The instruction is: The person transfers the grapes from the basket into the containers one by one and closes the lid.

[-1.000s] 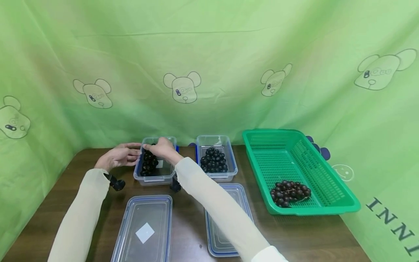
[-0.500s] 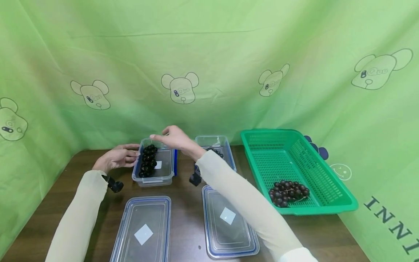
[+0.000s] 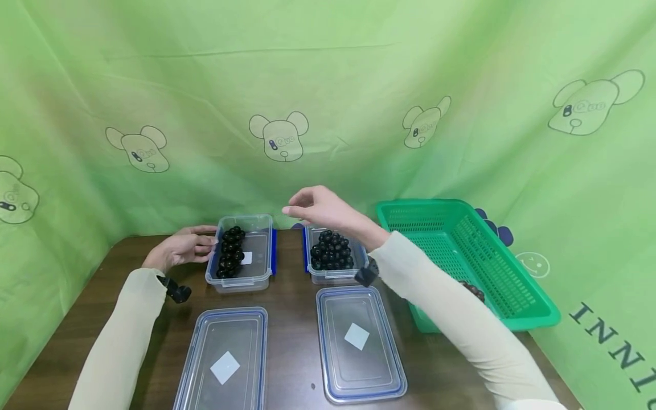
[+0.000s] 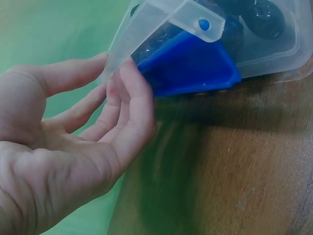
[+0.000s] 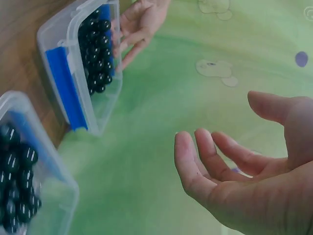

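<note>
My left hand grips the left side of a clear plastic food container. Its thumb and fingers pinch the rim near a blue side latch. A bunch of dark grapes lies along that container's left half. Over the back of a second clear container hovers my right hand, holding nothing, its fingers loosely bent. Another bunch of grapes fills much of this second container. The right wrist view shows the right palm and fingers apart from both containers.
A green basket stands at the right, with grapes partly hidden behind my right sleeve. Two clear lids with blue seals lie in front: the left lid and the right lid. A green curtain hangs behind the table.
My right hand has lifted out of the left container and moved right, to above the second container's back. My left hand has stayed on the left container's side.
</note>
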The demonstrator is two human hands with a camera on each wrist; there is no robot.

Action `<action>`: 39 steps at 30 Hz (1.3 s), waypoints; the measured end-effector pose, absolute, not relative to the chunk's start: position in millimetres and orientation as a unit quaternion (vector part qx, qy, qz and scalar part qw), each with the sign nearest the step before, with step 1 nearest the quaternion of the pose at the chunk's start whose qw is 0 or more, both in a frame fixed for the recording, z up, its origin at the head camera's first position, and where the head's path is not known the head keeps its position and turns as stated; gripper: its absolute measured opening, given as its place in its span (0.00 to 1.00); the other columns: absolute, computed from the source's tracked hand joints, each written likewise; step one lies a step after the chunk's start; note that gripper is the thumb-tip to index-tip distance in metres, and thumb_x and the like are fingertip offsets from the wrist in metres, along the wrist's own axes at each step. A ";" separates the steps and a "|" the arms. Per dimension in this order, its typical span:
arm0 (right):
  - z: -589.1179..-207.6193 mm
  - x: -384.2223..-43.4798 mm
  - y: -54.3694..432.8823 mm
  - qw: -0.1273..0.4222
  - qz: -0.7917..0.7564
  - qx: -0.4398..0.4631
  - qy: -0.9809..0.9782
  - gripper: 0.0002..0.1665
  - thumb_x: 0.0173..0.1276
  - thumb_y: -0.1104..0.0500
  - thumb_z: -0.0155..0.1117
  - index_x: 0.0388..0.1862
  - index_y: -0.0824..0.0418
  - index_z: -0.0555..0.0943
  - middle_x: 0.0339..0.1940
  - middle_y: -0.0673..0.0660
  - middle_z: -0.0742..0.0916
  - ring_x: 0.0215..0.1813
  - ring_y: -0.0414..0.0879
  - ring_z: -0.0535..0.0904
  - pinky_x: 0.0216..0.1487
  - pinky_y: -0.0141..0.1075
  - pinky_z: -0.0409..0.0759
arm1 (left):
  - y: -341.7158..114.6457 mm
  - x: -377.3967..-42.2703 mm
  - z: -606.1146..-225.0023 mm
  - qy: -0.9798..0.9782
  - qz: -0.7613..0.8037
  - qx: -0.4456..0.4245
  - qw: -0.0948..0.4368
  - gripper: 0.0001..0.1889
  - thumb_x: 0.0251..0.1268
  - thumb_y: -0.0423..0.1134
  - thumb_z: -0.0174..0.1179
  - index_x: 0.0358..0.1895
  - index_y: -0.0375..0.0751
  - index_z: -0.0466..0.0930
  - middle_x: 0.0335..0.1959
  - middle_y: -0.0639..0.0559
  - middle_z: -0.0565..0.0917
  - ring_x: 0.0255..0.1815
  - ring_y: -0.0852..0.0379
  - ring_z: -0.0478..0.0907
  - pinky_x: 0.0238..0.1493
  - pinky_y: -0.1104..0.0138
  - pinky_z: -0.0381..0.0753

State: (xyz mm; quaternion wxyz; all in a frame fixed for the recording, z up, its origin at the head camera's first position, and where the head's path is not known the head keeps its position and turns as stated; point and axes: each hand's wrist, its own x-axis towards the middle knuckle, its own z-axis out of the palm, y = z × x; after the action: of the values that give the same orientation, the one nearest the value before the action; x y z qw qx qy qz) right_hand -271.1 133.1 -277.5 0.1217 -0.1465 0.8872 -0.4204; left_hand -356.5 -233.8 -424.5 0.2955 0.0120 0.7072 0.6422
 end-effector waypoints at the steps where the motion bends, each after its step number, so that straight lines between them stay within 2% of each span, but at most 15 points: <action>1: -274.7 -267.2 139.7 0.119 -0.410 -0.150 0.892 0.30 0.77 0.45 0.67 0.69 0.60 0.78 0.64 0.57 0.85 0.57 0.51 0.86 0.57 0.40 0.88 | -234.6 -356.5 -424.5 0.707 0.643 0.013 0.295 0.38 0.81 0.32 0.55 0.86 0.40 0.46 0.39 0.59 0.82 0.39 0.63 0.81 0.46 0.67 0.86; 7: -263.0 -242.2 181.8 0.108 -0.372 -0.159 0.908 0.29 0.75 0.43 0.68 0.68 0.54 0.80 0.66 0.55 0.85 0.53 0.49 0.87 0.54 0.42 0.88 | -235.4 -355.7 -424.5 0.703 0.646 0.015 0.295 0.37 0.81 0.32 0.55 0.85 0.40 0.48 0.38 0.59 0.84 0.39 0.63 0.83 0.45 0.67 0.86; 14: -257.7 -217.7 239.6 0.106 -0.382 -0.137 0.908 0.28 0.75 0.43 0.68 0.67 0.54 0.80 0.67 0.56 0.85 0.55 0.49 0.89 0.68 0.53 0.83 | -233.9 -356.4 -423.0 0.704 0.645 0.024 0.298 0.37 0.82 0.33 0.55 0.86 0.39 0.46 0.38 0.59 0.84 0.39 0.63 0.82 0.44 0.68 0.86; 19: -260.3 -202.8 277.9 0.118 -0.378 -0.101 0.913 0.30 0.73 0.37 0.68 0.67 0.50 0.80 0.69 0.55 0.84 0.55 0.48 0.89 0.72 0.59 0.78 | -234.8 -357.1 -423.3 0.699 0.647 0.034 0.302 0.37 0.82 0.32 0.53 0.86 0.39 0.45 0.39 0.58 0.83 0.38 0.64 0.82 0.44 0.68 0.86; 24: -271.2 -194.2 309.6 0.099 -0.331 -0.106 0.932 0.30 0.72 0.38 0.70 0.65 0.50 0.82 0.63 0.55 0.88 0.58 0.50 0.88 0.66 0.56 0.83 | -237.2 -354.6 -424.6 0.691 0.653 0.031 0.307 0.37 0.82 0.31 0.53 0.86 0.40 0.45 0.39 0.58 0.84 0.39 0.63 0.82 0.43 0.68 0.86; 29: -288.9 -191.4 339.2 0.077 -0.272 -0.132 0.950 0.29 0.70 0.43 0.74 0.64 0.55 0.83 0.59 0.55 0.89 0.61 0.52 0.86 0.57 0.44 0.87 | -238.3 -351.6 -425.0 0.692 0.655 0.025 0.302 0.37 0.82 0.31 0.53 0.85 0.39 0.46 0.38 0.58 0.85 0.38 0.64 0.83 0.42 0.69 0.87; 33: -302.8 -189.1 363.3 0.098 -0.261 -0.148 0.949 0.34 0.68 0.46 0.77 0.66 0.61 0.81 0.60 0.60 0.88 0.61 0.56 0.86 0.53 0.36 0.88 | -237.2 -352.2 -424.2 0.694 0.651 0.028 0.305 0.38 0.82 0.31 0.54 0.86 0.39 0.44 0.38 0.59 0.85 0.38 0.64 0.83 0.43 0.69 0.87; 36: -312.4 -188.0 377.9 0.116 -0.234 -0.164 0.951 0.40 0.65 0.44 0.79 0.68 0.64 0.78 0.63 0.63 0.87 0.64 0.60 0.84 0.54 0.39 0.89 | -236.8 -353.0 -424.1 0.695 0.651 0.029 0.306 0.39 0.82 0.32 0.54 0.86 0.39 0.43 0.38 0.59 0.85 0.38 0.64 0.83 0.43 0.69 0.87; 39: -319.9 -187.3 388.6 0.122 -0.194 -0.178 0.957 0.45 0.61 0.42 0.81 0.69 0.65 0.78 0.64 0.63 0.87 0.65 0.62 0.83 0.59 0.50 0.88 | -238.2 -353.3 -424.6 0.692 0.653 0.030 0.307 0.38 0.82 0.32 0.54 0.86 0.40 0.44 0.39 0.59 0.84 0.38 0.64 0.82 0.42 0.69 0.86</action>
State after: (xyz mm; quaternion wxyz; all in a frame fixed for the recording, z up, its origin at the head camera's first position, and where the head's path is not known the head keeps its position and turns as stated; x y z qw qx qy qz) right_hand -187.3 388.6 -319.9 0.1221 -0.1779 0.9571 -0.1936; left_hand -353.3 -238.2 -424.6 0.3069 0.0303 0.6916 0.6531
